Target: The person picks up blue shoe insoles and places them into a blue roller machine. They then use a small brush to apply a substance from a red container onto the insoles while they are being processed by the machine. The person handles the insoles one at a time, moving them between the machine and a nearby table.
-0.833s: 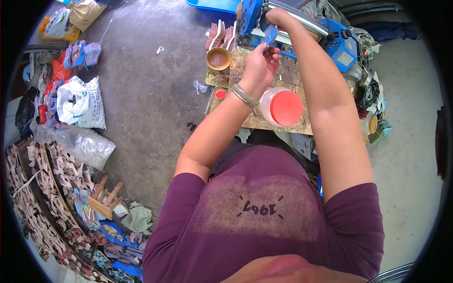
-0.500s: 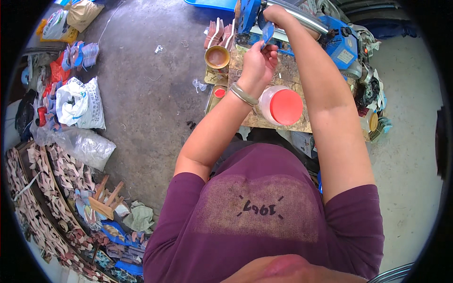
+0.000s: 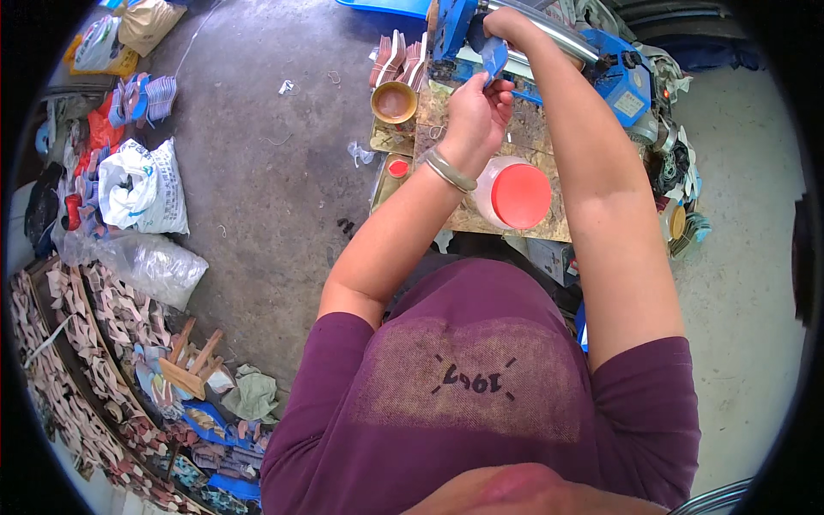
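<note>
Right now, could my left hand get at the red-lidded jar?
Likely yes: the red-lidded jar stands close to the left hand, nothing covering its lid, though that hand seems to pinch a blue piece and might have to release it first.

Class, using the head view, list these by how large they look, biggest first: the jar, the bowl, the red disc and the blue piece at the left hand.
1. Jar
2. Bowl
3. Blue piece, judged only by what shows, as it is partly hidden
4. Red disc
</note>
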The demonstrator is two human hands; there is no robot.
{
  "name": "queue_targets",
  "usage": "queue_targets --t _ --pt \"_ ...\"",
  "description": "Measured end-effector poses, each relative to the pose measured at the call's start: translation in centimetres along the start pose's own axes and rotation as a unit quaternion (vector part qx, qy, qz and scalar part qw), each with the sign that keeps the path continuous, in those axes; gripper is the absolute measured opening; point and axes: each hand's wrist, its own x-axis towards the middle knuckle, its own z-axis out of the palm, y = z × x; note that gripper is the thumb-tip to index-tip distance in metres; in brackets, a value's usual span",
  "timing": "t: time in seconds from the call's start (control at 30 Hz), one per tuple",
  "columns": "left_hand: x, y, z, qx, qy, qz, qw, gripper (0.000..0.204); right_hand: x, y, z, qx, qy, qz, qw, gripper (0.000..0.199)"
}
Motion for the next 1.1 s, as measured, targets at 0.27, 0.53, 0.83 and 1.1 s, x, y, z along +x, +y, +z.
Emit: queue_targets --t 0.27,0.53,0.83,1.1 --pt "-0.1 1.2 -0.5 -0.013 0.010 0.010 1.000 0.020 -1.5 -3.8 -1.5 0.084 0.072 0.034 0.993 0.021" --pt "0.4 2.0 -1.3 -0.054 -0.008 0.017 0.998 0.021 0.0 -3.0 -0.7 0.054 0.052 0.036 0.997 0.021" --pt "0.1 1.1 -0.4 -0.030 0.010 0.010 0.999 0.017 0.5 -1.7 -0.2 0.024 0.018 0.034 0.999 0.020" --pt "0.1 0.7 0.0 -0.029 0.017 0.016 0.999 0.016 1.8 -1.4 0.3 -0.037 0.006 0.014 0.999 0.020"
